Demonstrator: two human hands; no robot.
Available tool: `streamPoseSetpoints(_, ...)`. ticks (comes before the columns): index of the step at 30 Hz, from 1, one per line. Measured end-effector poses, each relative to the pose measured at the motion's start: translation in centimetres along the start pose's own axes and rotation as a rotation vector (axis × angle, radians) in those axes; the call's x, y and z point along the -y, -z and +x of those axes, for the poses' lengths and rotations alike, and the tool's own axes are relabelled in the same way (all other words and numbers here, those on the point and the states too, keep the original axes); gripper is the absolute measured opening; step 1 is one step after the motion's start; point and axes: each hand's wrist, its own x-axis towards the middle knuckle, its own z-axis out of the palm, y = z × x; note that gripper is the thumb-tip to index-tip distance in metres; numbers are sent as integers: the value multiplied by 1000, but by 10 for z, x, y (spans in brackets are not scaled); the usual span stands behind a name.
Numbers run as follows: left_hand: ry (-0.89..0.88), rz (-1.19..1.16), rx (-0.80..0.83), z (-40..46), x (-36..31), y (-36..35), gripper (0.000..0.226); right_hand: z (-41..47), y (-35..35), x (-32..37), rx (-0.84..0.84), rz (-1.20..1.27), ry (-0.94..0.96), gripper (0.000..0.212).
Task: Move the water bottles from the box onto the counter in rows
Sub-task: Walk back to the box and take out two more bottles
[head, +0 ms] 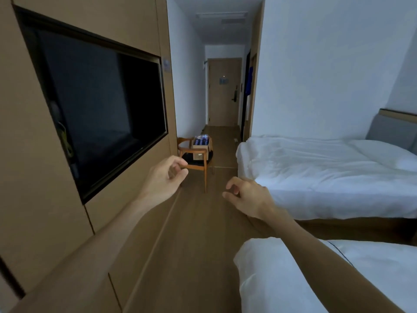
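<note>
A cardboard box (pixel 200 148) sits on a wooden chair (pixel 195 162) far down the room, against the left wall. Water bottles (pixel 201 139) with blue labels fill its open top. Both my arms stretch forward, well short of the chair. My left hand (pixel 165 178) hangs in the air with loosely curled fingers and holds nothing. My right hand (pixel 247 198) is lower and to the right, fingers also loosely curled and empty. No counter is in view.
A wood-panelled wall with a dark television (pixel 101 105) runs along the left. Two beds with white bedding (pixel 327 175) stand on the right. A wooden floor strip (pixel 203 222) leads between them to a hallway and a closed door (pixel 223 91).
</note>
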Motion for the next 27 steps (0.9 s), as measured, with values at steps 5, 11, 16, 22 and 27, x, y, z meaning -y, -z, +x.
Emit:
streamPoseSetpoints(5, 37, 10, 7, 69, 47, -37, 13, 78, -33, -43, 44, -12, 16, 23)
streamPoseSetpoints(11, 39, -5, 20, 166, 118, -81, 15, 182, -75, -87, 58, -31, 31, 21)
streamPoseSetpoints(16, 22, -63, 30, 265, 178, -110, 11, 286, -98, -123, 63, -65, 7, 23)
streamPoseSetpoints(22, 4, -56, 50, 375, 228, -145, 10, 386, -119, -170, 53, -68, -39, 25)
streamPoseSetpoints(27, -41, -57, 86, 454, 266, -179, 12, 465, -146, -219, 52, -60, -83, 24)
